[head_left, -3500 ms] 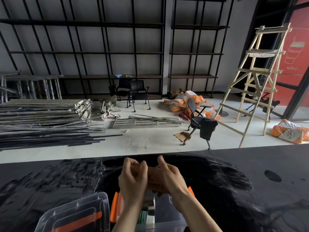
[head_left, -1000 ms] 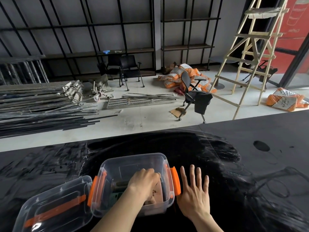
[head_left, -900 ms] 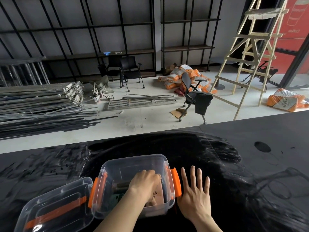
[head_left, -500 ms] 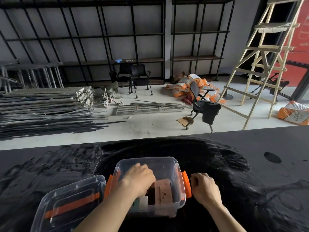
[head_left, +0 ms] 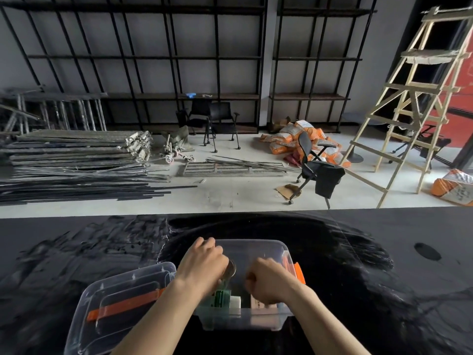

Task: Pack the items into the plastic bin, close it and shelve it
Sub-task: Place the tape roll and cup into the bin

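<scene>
Head view | left hand closed on roundish metal item inside open bin | right hand fisted, contents unclear | lid beside bin

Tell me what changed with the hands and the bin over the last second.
The right hand left the black tabletop, curled, and moved in over the clear plastic bin. The left hand shifted toward the bin's far left corner. The bin stayed open; the lid stayed beside it on the left.

Print on orange sacks and boxes in plastic bin, none of it legible
</scene>
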Demonstrator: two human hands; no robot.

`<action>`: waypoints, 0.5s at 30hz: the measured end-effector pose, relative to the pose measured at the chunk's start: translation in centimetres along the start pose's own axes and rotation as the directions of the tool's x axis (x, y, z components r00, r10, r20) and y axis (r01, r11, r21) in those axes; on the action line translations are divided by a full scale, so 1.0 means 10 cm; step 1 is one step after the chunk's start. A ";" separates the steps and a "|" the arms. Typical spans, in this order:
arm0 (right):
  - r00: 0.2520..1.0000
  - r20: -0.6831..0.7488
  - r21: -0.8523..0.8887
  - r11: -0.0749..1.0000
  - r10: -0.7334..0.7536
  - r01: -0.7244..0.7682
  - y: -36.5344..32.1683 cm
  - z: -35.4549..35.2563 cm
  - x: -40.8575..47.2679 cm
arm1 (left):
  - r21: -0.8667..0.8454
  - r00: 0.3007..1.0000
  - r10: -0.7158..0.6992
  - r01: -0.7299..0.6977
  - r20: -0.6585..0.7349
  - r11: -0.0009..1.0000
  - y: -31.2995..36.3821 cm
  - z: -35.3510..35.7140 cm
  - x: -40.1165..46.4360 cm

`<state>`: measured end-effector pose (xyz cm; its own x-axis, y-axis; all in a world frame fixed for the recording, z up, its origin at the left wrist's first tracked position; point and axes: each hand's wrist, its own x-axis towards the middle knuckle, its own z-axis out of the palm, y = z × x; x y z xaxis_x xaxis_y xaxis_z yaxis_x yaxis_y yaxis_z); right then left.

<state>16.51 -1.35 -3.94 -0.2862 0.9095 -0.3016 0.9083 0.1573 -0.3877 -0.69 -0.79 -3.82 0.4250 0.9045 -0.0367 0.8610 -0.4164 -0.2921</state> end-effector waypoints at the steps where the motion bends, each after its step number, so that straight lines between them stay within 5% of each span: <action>1: 0.994 0.098 0.025 0.999 0.036 -0.039 -0.02 0.04 0.04 | 0.015 1.000 -0.009 0.009 0.016 1.000 -0.02 0.03 -0.03; 6: 0.943 0.326 -0.035 0.997 0.073 -0.065 -0.11 0.19 0.18 | 0.003 0.997 -0.034 0.034 0.070 0.999 -0.04 0.18 -0.12; 9: 0.935 0.349 -0.064 0.997 0.060 -0.040 -0.12 0.23 0.21 | -0.215 0.994 -0.075 0.057 -0.078 0.975 -0.08 0.18 -0.17; 12: 0.936 0.346 0.006 0.998 0.059 -0.065 -0.11 0.23 0.23 | -0.572 0.900 -0.326 0.110 -0.290 0.813 -0.12 0.24 -0.26; 15: 0.936 0.345 0.196 0.971 0.061 -0.136 -0.07 0.22 0.22 | -0.824 0.825 -0.534 0.168 -0.183 0.541 -0.10 0.36 -0.31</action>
<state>14.51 -0.30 -6.28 -0.3178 0.7283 -0.6071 0.8612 -0.0460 -0.5061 -3.84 -2.84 -6.85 -0.0582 0.9519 0.3007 0.7675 -0.1500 0.6233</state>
